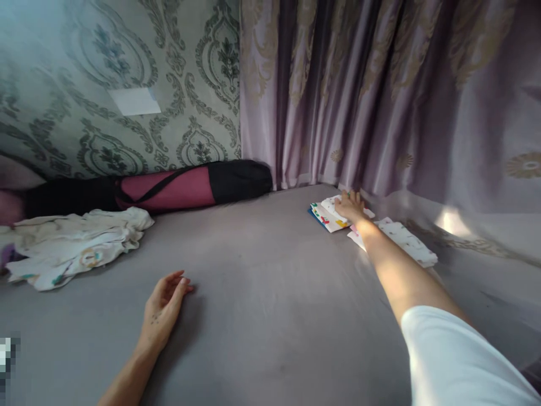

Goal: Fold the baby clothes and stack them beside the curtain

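My right hand point(349, 207) reaches far forward and rests on a small stack of folded clothes point(332, 223), its fingers spread over the top. White cloth with red, green and yellow prints shows in that stack, with a blue edge underneath. Beside it, partly behind my forearm, lies another folded white cloth point(406, 242) with small dark marks. My left hand point(165, 304) is over the grey sheet at the lower left, fingers loosely bent and nothing in them. A crumpled white printed cloth point(84, 245) lies farther left, apart from that hand.
The grey sheet point(253, 304) spreads across a flat bed-like surface. Along the patterned wall lies a long maroon and black bag point(177, 189) with a strap. Purple curtains point(338, 96) hang behind the folded clothes. A blurred pale object point(5, 354) shows at the left edge.
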### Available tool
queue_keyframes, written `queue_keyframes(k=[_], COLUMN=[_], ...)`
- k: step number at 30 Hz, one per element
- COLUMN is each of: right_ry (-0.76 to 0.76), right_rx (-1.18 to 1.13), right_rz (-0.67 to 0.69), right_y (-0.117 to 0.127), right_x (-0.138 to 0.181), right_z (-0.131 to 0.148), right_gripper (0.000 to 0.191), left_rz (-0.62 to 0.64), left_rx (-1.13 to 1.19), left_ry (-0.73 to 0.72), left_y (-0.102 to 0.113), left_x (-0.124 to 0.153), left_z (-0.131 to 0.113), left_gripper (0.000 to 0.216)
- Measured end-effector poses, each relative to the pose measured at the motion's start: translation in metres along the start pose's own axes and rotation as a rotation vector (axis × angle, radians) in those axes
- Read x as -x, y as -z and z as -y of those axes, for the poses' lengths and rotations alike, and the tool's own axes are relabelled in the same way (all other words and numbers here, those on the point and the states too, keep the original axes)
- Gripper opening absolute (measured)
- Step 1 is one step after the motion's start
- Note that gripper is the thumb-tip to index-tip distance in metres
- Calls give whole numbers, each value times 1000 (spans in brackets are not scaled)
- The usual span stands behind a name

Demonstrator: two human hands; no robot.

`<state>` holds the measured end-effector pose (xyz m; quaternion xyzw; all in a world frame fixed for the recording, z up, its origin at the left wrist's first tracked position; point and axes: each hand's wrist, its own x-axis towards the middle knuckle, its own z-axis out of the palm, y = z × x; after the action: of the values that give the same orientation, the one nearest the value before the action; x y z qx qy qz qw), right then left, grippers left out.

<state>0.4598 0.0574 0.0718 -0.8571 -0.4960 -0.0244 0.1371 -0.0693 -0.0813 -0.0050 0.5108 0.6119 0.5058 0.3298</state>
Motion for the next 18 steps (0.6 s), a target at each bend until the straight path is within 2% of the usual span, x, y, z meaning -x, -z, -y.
queue_keyframes(k=[4, 9, 18], right_ry=[71, -76, -93], right_rx=[122, 80, 49], right_rz=[120, 246, 239], right_y=[-15, -28, -30], right_x=[7, 12, 20], right_z=[9, 16, 18], right_gripper=[64, 76, 77], left_rz=[5, -7, 12], left_rx=[-10, -18, -26], left_ry=[0, 14, 20], left_y=[0, 0, 1], left_x=[0, 2, 4], left_z=[1, -3, -5], left_gripper=[58, 59, 59])
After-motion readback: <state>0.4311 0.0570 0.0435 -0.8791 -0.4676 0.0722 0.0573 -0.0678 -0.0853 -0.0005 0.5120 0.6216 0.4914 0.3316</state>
